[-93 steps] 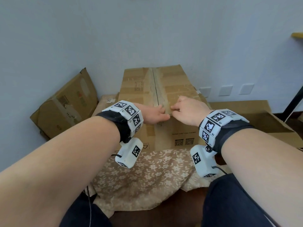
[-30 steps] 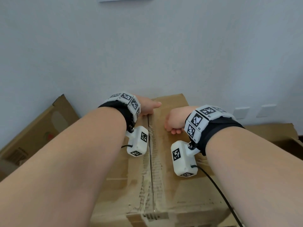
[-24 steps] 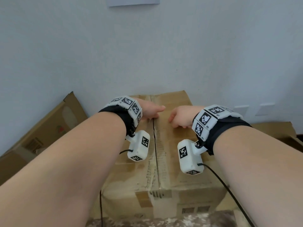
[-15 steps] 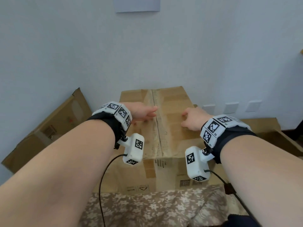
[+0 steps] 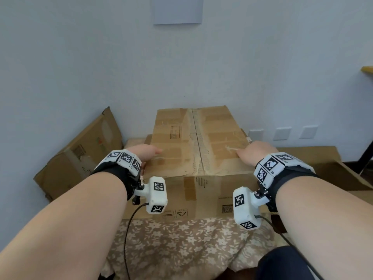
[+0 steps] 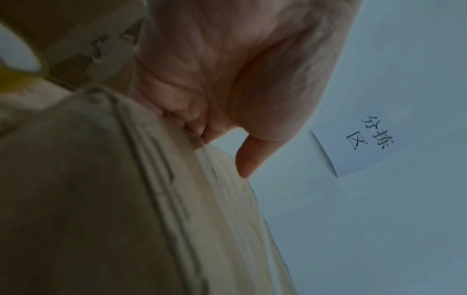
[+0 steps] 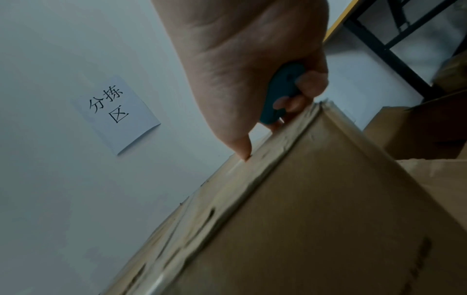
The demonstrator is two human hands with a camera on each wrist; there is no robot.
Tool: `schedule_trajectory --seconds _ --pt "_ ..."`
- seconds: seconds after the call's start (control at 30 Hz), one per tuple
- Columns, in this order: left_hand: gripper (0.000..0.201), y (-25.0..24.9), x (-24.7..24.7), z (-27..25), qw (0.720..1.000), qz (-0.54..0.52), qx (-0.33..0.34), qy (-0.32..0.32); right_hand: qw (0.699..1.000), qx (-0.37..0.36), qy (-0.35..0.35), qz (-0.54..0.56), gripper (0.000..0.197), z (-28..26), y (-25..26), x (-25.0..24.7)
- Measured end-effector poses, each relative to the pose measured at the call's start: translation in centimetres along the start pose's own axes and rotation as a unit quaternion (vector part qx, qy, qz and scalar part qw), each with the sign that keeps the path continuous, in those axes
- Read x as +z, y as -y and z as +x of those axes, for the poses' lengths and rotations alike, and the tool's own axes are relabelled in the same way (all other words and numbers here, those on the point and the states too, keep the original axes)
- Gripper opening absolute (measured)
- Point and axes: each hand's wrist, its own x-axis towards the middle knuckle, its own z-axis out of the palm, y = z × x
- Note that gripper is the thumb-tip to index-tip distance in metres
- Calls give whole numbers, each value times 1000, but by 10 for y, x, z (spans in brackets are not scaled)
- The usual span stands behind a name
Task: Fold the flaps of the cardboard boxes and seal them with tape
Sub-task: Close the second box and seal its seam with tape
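Note:
A brown cardboard box (image 5: 193,142) stands against the wall with its top flaps folded flat and clear tape along the middle seam. My left hand (image 5: 146,153) sits at the box's near left top edge; the left wrist view shows its thumb (image 6: 245,163) on top of the box (image 6: 101,199) and its fingers curled over the edge. At the near right top edge is my right hand (image 5: 254,153). In the right wrist view its thumb (image 7: 240,147) touches the box top (image 7: 316,219) while its fingers hold a small teal tool (image 7: 280,93).
Another cardboard box (image 5: 80,158) leans on the wall at the left. An open box (image 5: 327,168) lies at the right, beside a black table leg (image 5: 365,156). A floral cloth (image 5: 181,243) covers the surface in front. A paper sign (image 5: 177,10) hangs on the wall.
Both hands have come back from the far end of the seam and spread apart to the box's near left and right edges. The head view has pulled back.

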Motion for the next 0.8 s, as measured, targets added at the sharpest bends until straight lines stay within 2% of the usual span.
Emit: schedule_trajectory --seconds 0.07,0.2,0.37,0.43,0.53,0.63,0.7,0.8 --pt "70 -9 4 -17 999 -42 20 3 999 18 -36 15 60 1 -4 -1" --pt "34 -30 19 -47 993 -99 49 49 996 43 -61 41 44 -1 -18 -11" --pt "31 -25 53 -49 985 -122 42 113 993 76 -62 60 47 -10 -48 -12" --pt "31 -11 64 -42 984 -136 32 111 993 72 -64 66 47 -13 -50 -5" --pt "38 10 67 -37 979 -181 17 92 993 27 -89 71 49 -16 -46 4" --pt "50 37 63 -21 979 -196 -17 48 993 -55 -80 61 50 -24 -31 11" --pt "55 55 62 -12 986 -165 -27 -6 989 -122 -74 48 55 -30 -18 16" --pt "50 75 69 -18 992 -107 -27 -60 980 -183 -76 35 51 -34 -3 29"
